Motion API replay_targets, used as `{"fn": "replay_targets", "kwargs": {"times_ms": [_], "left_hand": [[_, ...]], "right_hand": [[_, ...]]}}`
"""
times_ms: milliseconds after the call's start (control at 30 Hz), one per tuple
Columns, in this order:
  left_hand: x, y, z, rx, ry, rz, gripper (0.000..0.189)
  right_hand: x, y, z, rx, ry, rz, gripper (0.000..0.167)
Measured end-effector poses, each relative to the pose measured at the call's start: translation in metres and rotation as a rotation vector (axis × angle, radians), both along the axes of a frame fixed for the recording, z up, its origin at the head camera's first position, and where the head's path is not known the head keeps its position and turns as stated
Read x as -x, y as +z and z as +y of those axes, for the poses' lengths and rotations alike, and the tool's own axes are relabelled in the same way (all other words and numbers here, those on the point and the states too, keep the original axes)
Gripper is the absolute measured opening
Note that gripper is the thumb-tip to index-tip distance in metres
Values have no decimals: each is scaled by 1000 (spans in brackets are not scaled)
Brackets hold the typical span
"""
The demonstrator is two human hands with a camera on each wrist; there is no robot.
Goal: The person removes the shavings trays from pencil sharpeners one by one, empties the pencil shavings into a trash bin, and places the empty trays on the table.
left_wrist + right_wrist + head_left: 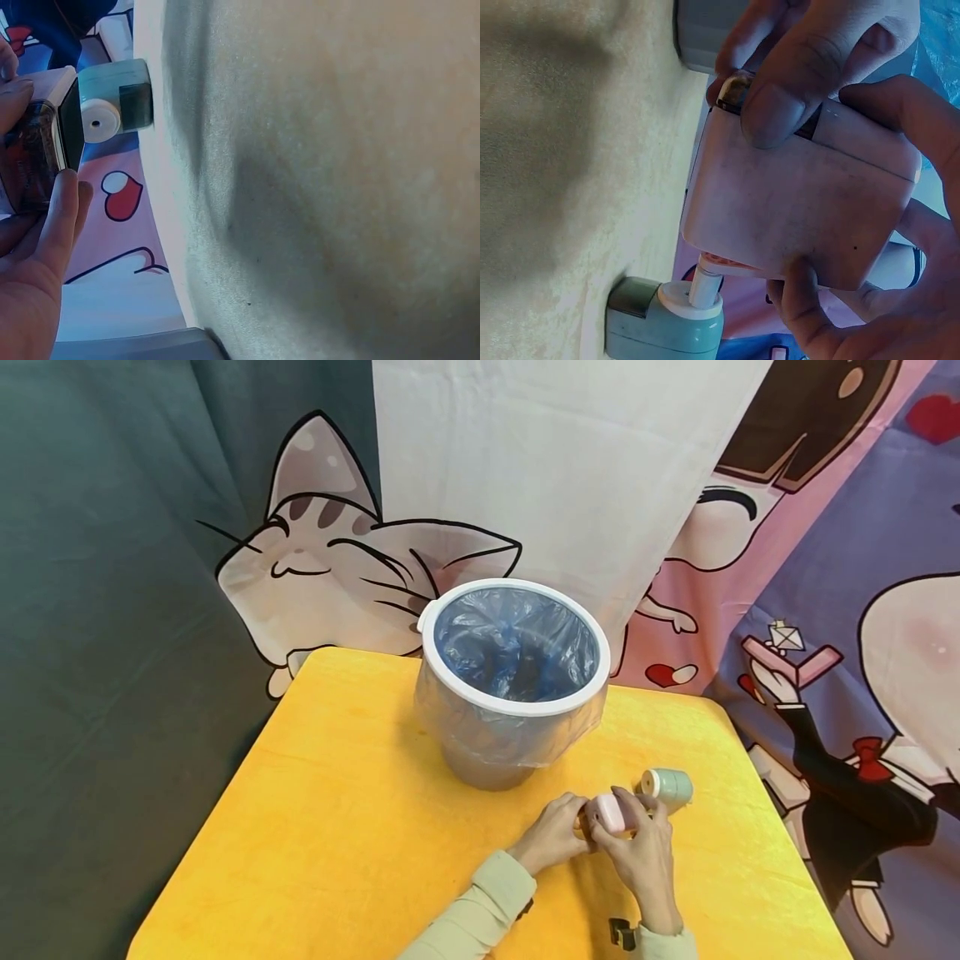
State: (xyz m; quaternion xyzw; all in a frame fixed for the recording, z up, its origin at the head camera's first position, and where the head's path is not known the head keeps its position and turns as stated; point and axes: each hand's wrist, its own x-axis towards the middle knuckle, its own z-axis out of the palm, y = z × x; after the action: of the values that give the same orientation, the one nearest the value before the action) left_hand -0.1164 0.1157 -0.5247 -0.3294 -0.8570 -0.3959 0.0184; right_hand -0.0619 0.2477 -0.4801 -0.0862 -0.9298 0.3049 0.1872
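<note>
A pink box-shaped pencil sharpener (795, 195) with a clear, dark-looking section is held between both hands, above the table. My left hand (555, 835) pinches its clear end, the thumb lying across that part in the right wrist view. With fingers and thumb around the pink body, my right hand (643, 856) grips the other side. A second sharpener (672, 787), green with a white round face and a hole in it, lies on the table just beyond the right hand. The left wrist view shows its dark window (136, 106). What the clear section contains is hard to make out.
A bin with a white rim (517, 706) and a clear bluish plastic liner (517, 739) stands behind the hands. The yellow-covered table (322, 835) extends to the left and front. Printed cartoon cloth (555, 468) hangs behind the table.
</note>
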Motion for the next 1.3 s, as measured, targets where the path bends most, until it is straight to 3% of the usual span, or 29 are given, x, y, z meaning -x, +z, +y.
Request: {"fn": "replay_targets", "kwargs": {"times_ms": [900,1133,1300], "left_hand": [[1,1,-4,-36,24,-78,41],[-1,0,-3,-56,22,-141,43],[0,1,-4,-50,25,-115,42]], "right_hand": [[4,-5,-4,-19,46,97,55],[5,-6,-3,-5,52,89,54],[4,-7,-3,-6,49,74,54]]}}
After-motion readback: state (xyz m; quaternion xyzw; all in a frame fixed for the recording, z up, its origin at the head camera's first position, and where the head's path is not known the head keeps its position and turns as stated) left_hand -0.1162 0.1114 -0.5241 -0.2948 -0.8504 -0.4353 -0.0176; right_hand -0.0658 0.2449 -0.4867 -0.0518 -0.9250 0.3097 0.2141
